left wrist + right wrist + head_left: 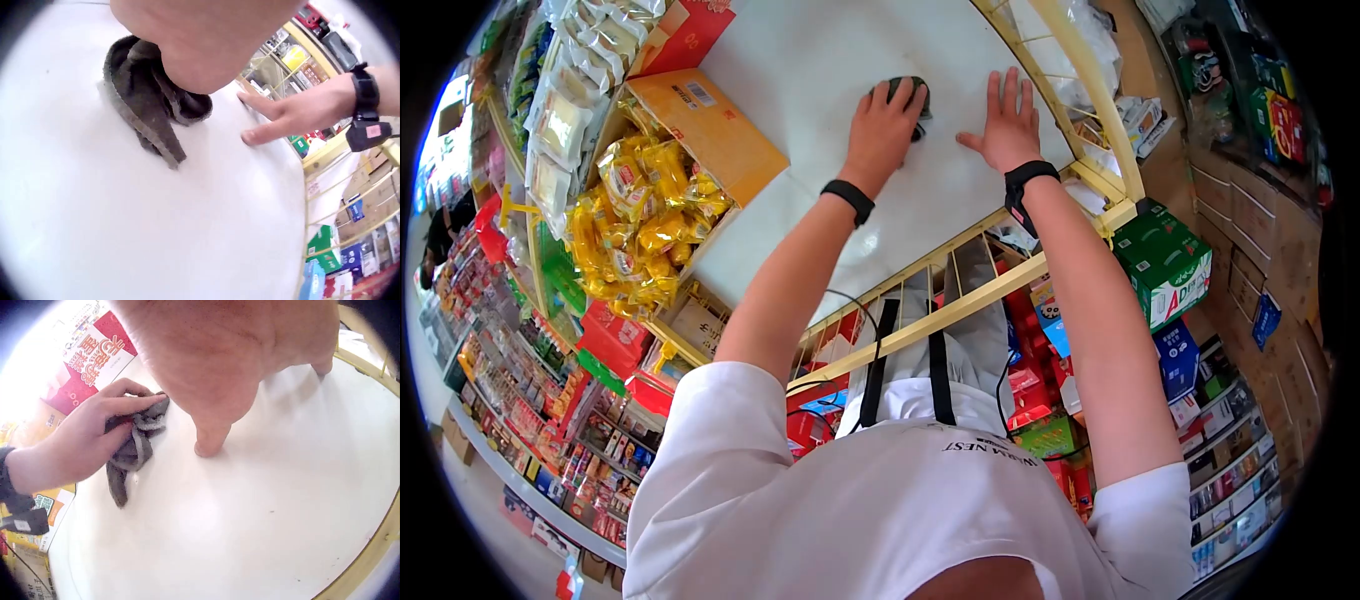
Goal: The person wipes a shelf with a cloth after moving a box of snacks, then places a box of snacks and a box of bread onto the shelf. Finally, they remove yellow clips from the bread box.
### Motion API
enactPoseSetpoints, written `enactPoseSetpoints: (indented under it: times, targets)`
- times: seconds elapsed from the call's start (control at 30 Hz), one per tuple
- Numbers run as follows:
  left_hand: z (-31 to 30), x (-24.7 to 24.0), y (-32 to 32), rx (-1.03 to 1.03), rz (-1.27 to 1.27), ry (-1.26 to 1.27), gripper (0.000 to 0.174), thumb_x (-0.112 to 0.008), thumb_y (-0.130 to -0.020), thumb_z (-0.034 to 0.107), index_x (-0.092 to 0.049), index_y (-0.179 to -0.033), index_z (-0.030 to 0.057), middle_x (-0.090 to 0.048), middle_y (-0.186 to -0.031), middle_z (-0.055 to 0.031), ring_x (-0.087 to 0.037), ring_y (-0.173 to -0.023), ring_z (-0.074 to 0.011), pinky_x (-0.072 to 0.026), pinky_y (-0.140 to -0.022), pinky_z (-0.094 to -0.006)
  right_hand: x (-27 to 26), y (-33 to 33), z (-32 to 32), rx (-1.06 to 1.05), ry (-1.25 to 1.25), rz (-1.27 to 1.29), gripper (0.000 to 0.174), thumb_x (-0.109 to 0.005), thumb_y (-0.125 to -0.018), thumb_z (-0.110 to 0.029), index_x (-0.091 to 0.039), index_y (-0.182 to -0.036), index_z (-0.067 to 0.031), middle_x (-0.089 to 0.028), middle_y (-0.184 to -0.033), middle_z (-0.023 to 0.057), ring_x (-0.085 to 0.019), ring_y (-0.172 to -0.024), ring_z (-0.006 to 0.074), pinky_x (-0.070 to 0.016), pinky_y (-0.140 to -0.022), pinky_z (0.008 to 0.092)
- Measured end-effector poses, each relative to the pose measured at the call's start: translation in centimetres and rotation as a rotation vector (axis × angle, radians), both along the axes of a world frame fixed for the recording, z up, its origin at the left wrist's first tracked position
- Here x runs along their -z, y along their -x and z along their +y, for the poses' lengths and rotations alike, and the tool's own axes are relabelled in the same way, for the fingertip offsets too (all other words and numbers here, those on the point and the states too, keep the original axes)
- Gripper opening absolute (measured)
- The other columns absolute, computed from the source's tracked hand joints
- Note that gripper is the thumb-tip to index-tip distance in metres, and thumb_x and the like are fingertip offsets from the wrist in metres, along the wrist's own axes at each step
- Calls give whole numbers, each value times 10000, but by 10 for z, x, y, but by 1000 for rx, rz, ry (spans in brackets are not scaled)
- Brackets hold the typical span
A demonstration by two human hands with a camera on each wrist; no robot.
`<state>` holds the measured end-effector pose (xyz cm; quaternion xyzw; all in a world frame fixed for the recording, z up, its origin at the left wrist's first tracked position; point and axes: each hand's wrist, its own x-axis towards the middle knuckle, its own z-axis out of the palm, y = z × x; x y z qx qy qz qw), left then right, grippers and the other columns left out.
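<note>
A dark grey cloth [922,97] lies bunched on the white surface [800,100]. The left hand [883,132] presses on it, and in the right wrist view the left hand [84,434] has its fingers and thumb curled round the cloth [134,450]. In the left wrist view a crumpled flap of cloth [140,94] sticks out under the palm. To the right, the right hand [1008,130] rests on the surface with its fingers spread, apart from the cloth; its thumb touches the surface in the right wrist view.
A box of yellow packets [640,210] stands left of the surface, its orange flap [705,125] leaning over it. A yellow wire frame [960,318] edges the near and right sides. Beyond it sit a green carton [1165,262] and other boxes. Shelves of packaged goods fill the left.
</note>
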<state>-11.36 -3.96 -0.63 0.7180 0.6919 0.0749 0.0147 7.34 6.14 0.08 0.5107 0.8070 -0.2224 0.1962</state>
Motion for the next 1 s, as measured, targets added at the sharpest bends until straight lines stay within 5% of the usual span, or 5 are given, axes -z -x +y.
enactPoseSetpoints:
  times: [0.4,0.67,0.8,0.93,1.0]
  targets:
    - [20,4,18,67,47,10,544,-606,-845,69,-610,-1383,145,-587,-1342,-31,-572,-1137,-260,-501,-896,-394,-1,2,-2,23,15,11,1170,-816,-814,-477,-72,-1658,-157,32,-1733,109,8,-1588,371,-208,-1234,592]
    - [14,11,-1,-133,18,-67,574,-637,-816,39,-594,-1381,131,-577,-1356,-11,-565,-1135,-270,-492,-923,-398,4,-2,-4,15,-8,54,1154,-814,-825,-460,-75,-1657,-155,24,-1731,111,15,-1586,381,-200,-1229,609]
    - [-17,-9,23,183,24,153,621,-637,-812,47,-581,-1418,168,-566,-1433,-14,-556,-1258,-280,-499,-1026,-415,1,3,-2,-18,15,-13,1179,-772,-848,-529,-12,-1659,-137,64,-1727,142,36,-1582,404,-192,-1238,601]
    - [35,6,89,-231,-204,-157,555,-636,-816,66,-596,-1368,115,-631,-1362,-126,-578,-1240,-380,-474,-1058,-434,6,2,-2,-31,-4,-37,1205,-777,-833,-549,-2,-1660,-139,66,-1727,145,38,-1583,403,-198,-1236,596]
    - [64,24,106,-304,-6,-416,526,-630,-825,90,-600,-1350,92,-610,-1388,-168,-554,-1280,-398,-464,-1069,-445,1,9,1,-22,7,-75,1182,-763,-844,-551,-8,-1662,-154,67,-1731,124,31,-1587,381,-201,-1237,585]
